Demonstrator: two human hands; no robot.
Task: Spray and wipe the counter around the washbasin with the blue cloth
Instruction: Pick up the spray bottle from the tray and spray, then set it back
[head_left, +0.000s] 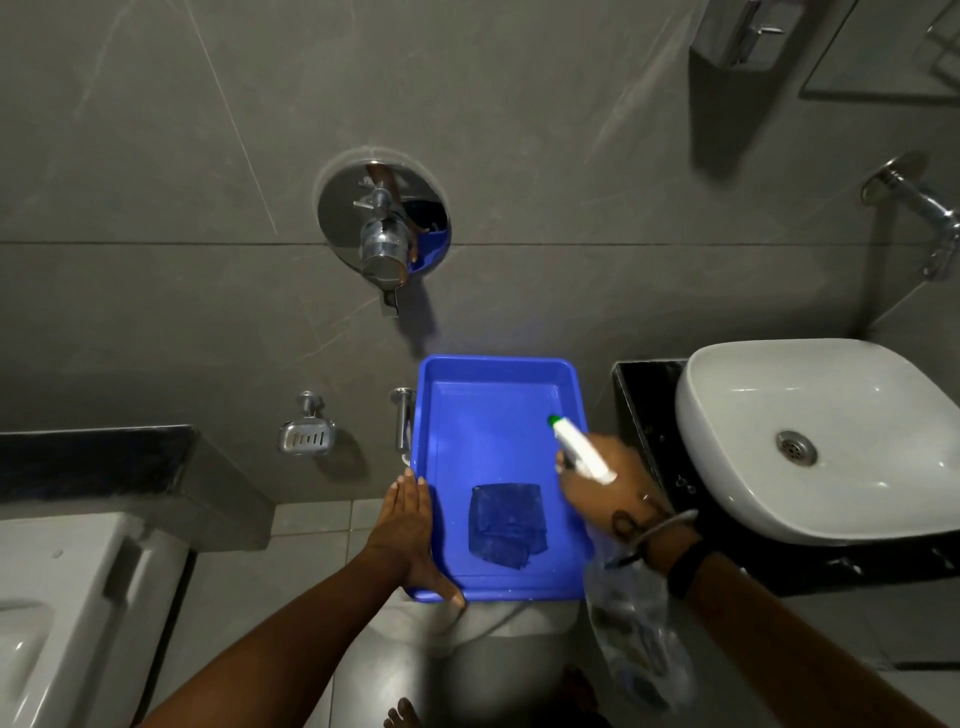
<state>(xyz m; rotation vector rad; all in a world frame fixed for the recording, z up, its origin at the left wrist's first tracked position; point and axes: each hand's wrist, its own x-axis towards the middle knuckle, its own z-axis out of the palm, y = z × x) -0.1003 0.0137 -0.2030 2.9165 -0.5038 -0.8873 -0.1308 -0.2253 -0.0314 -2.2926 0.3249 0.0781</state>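
Observation:
A folded blue cloth (506, 525) lies in a blue plastic tray (493, 395) held in front of me. My left hand (410, 540) grips the tray's left rim. My right hand (608, 483) is closed around a spray bottle (579, 447) with a white head and green nozzle tip, over the tray's right edge; its clear body (634, 639) hangs below my wrist. The white washbasin (831, 436) sits on a black counter (644, 405) to the right.
A chrome shower mixer (384, 228) is on the grey wall ahead, with a soap dish (306, 434) and a small tap (402, 421) below it. A wall spout (919, 213) projects above the basin. A white toilet (67, 613) and dark ledge (93, 457) stand at left.

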